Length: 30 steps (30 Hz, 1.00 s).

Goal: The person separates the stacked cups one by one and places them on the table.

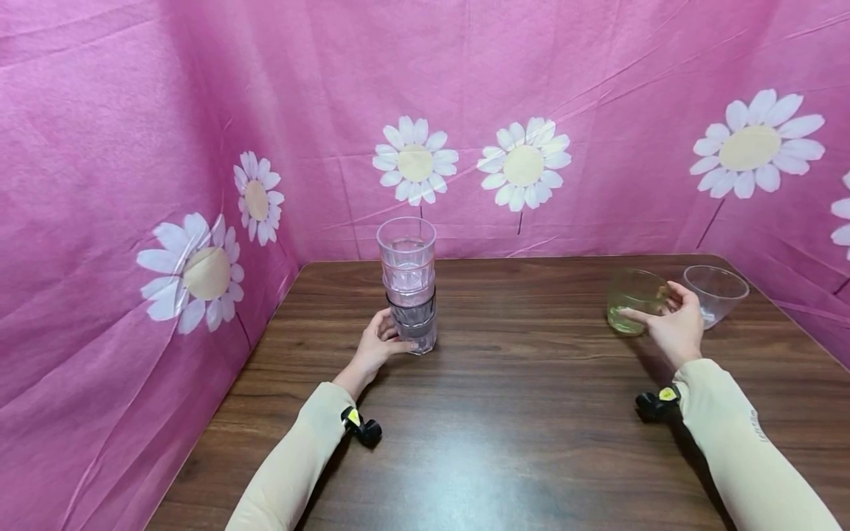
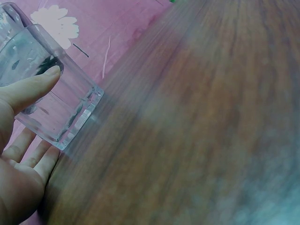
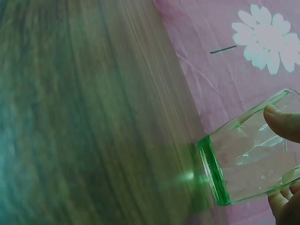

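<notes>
On the left of the table stands an upright stack of several nested glasses, mostly clear with a dark grey one low down. My left hand holds the bottom glass of that stack; in the left wrist view the thumb lies across this clear glass, with fingers on the far side. At the right, my right hand grips a green tinted glass between thumb and fingers. The right wrist view shows its thick green base close to the tabletop; whether it touches I cannot tell.
A clear flared glass bowl or tumbler stands just right of the right hand, partly hidden by it. The brown wooden table ends at a pink cloth with white daisies at the back and sides.
</notes>
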Motion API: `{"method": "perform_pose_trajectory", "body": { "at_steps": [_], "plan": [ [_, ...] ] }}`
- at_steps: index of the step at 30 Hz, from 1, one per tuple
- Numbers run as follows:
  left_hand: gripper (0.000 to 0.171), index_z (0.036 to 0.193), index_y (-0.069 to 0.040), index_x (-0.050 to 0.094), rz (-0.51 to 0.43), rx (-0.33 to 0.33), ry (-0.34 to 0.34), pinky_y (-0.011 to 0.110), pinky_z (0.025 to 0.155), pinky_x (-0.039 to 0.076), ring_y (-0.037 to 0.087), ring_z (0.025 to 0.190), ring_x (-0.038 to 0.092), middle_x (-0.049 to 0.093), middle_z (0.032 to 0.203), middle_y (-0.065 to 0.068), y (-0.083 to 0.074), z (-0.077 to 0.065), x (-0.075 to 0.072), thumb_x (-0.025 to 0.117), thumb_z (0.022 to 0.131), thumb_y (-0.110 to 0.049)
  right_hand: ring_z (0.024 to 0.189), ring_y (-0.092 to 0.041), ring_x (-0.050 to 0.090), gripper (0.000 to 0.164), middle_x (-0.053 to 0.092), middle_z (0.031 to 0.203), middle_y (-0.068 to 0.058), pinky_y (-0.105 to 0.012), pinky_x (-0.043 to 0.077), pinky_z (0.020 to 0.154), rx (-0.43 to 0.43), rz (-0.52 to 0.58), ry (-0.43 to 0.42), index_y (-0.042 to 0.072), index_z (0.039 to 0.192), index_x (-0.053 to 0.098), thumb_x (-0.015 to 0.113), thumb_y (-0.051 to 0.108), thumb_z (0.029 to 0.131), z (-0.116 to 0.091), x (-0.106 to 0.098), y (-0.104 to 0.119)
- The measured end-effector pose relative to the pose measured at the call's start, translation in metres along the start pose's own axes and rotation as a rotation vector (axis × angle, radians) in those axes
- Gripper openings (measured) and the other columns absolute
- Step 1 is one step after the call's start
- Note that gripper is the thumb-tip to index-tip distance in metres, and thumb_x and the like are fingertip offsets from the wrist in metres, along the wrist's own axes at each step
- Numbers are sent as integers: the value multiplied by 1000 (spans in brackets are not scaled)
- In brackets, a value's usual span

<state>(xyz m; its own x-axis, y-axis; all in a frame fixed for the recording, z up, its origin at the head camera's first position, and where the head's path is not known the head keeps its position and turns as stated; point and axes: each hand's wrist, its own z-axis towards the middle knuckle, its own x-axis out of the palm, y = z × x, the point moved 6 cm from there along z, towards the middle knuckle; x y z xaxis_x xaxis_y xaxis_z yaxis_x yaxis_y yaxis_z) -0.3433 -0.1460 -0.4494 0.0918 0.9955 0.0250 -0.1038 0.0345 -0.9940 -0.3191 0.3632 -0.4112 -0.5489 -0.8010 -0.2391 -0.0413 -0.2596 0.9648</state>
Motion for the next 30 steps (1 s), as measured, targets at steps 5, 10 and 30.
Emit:
{"method": "perform_pose_trajectory", "body": {
  "at_steps": [5,10,30],
  "plan": [
    [74,136,2,46,1,1,-2,31,92,50,20,102,60,62,121,13,-1,0,0,74,70,20,126,-13,45,93,45,118,17,-25,36,110,5,-25,-18,6,151,33,86,6,75,0,-5,-3],
    [73,135,3,46,0,8,0,31,92,51,20,102,61,62,121,14,0,0,-1,74,70,20,120,-12,46,92,44,114,20,-23,37,107,22,-54,-36,7,150,33,87,11,75,-2,-8,-6],
    [75,137,1,46,1,-1,5,35,96,50,25,107,60,61,124,16,-1,0,0,75,71,20,135,-23,35,101,32,146,-14,-27,30,114,-28,-79,-4,2,156,15,80,4,79,-3,-3,2]
  ]
}}
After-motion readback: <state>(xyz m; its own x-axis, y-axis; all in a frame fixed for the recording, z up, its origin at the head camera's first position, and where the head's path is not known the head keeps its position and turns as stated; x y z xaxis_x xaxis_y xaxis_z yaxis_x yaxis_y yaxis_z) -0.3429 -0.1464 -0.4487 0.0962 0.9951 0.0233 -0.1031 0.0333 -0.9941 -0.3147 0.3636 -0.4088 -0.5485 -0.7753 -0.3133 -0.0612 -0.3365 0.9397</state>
